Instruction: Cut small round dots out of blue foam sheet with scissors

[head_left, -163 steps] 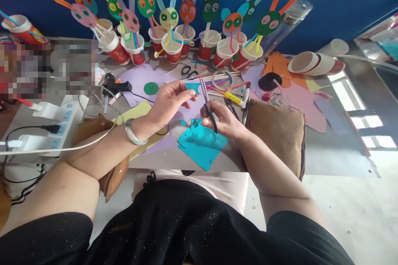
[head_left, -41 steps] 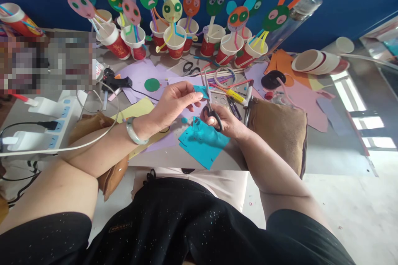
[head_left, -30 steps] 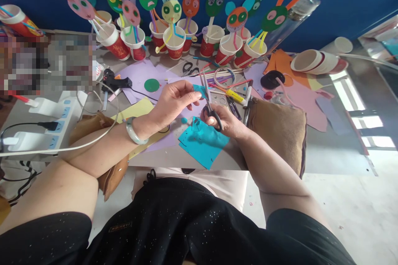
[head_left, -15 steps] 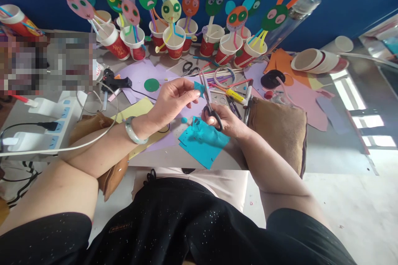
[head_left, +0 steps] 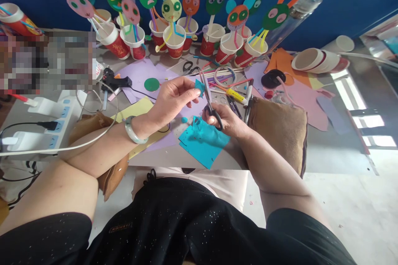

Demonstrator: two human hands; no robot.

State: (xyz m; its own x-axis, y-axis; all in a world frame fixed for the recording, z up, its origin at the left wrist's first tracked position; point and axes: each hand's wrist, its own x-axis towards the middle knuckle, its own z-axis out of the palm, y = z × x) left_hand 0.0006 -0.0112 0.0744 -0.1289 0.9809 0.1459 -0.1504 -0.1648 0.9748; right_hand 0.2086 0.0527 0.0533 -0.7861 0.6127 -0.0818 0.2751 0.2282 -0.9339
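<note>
Between the thumb and fingers of my left hand point(head_left: 178, 97) is a small blue paper piece point(head_left: 199, 88). My right hand point(head_left: 225, 119) is wrapped round the black handles of the scissors point(head_left: 209, 96), whose parted blades point up and away, just right of the paper piece. Below my hands, larger blue paper sheets point(head_left: 205, 143) lie on the table, with a small blue disc point(head_left: 184, 120) at their upper left. A green paper circle point(head_left: 151, 85) rests on purple paper point(head_left: 139, 75) left of my hands.
Several red-and-white cups point(head_left: 174, 41) with paper rabbit heads line the back. A glue gun point(head_left: 116, 82) and power strip point(head_left: 64, 122) are at the left. Pens and a yellow cutter point(head_left: 236, 95) lie beyond my right hand, beside a brown cushion point(head_left: 278, 132).
The small blue paper piece has turned slightly in my left fingers, and its outline beside the blades looks different. My hands have barely moved.
</note>
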